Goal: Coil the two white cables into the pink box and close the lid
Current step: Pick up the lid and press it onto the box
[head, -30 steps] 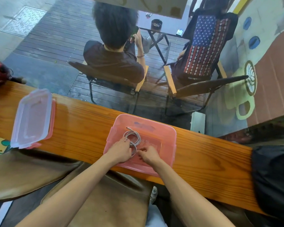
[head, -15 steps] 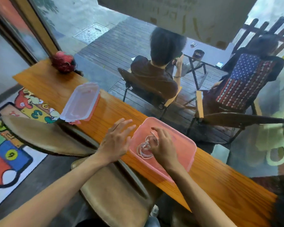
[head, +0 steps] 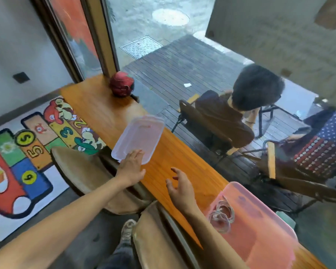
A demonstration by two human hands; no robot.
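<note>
The open pink box (head: 268,237) stands on the wooden counter (head: 105,111) at the lower right. Two coiled white cables (head: 221,214) lie inside it, at its left end. The translucent lid (head: 139,136) lies apart from the box, further left along the counter. My left hand (head: 131,167) reaches to the lid, with straight fingers resting on its near edge. Between lid and box, my right hand (head: 179,189) hovers over the counter with fingers spread and loose, holding nothing.
A red round object (head: 121,86) sits at the counter's far end by the window frame. Brown stools (head: 81,171) stand under the counter's near side. Behind the glass, a person sits on a chair (head: 202,121) outside.
My view has swung left. The left hand travelled along the counter to the lid and now touches it. The right hand came out of the box, leaving the coiled cables inside.
</note>
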